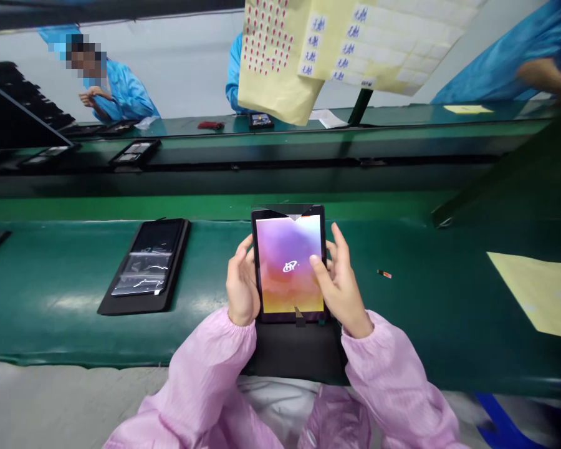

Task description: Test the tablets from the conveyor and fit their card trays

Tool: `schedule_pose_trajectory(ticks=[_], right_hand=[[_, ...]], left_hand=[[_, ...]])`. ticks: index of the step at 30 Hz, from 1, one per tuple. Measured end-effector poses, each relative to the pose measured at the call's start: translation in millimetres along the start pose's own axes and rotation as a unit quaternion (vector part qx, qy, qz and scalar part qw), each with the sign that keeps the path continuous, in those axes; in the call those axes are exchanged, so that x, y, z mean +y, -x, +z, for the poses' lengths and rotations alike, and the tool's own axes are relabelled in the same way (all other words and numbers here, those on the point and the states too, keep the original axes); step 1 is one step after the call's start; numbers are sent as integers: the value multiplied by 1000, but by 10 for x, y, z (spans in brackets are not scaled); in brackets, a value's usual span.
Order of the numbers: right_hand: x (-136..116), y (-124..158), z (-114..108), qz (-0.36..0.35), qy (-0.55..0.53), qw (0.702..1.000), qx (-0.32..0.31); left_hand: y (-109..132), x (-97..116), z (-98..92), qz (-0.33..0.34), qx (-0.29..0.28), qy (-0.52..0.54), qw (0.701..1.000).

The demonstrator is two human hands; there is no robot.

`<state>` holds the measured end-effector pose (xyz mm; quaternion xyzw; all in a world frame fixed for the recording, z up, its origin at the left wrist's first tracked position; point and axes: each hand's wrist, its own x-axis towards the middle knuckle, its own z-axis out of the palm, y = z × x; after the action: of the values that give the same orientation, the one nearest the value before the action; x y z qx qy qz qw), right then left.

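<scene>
Between my hands stands a tablet (290,287), its screen lit in purple, pink and yellow with a white logo. My left hand (243,284) grips its left edge, with the fingers partly hidden behind it. On the right edge, my right hand (343,287) holds it too, the thumb over the screen and the index finger pointing up. Beneath the tablet's lower edge lies a black tray or pad (294,352) at the front of the table. Pink sleeves cover both wrists.
To the left, another dark tablet (147,259) with plastic film lies on a black tray (156,305). A small orange-and-white strip (384,274) and a yellow sheet (542,293) are on the right of the green table (215,249). Yellow papers (280,93) hang ahead. Beyond, people in blue sit along a conveyor.
</scene>
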<state>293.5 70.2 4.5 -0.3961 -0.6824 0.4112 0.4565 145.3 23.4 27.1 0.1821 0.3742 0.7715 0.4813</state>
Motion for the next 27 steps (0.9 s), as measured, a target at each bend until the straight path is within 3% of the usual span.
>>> schedule_pose_trajectory(ticks=[3, 14, 27], right_hand=[[-24, -36, -30, 22, -14, 1000, -2], [196, 73, -23, -45, -15, 999, -22], [231, 54, -11, -45, -49, 997, -25]], left_hand=[[-49, 42, 48, 13, -23, 3, 1000], [-67, -177, -106, 57, -47, -14, 997], [-127, -181, -127, 54, -44, -19, 997]])
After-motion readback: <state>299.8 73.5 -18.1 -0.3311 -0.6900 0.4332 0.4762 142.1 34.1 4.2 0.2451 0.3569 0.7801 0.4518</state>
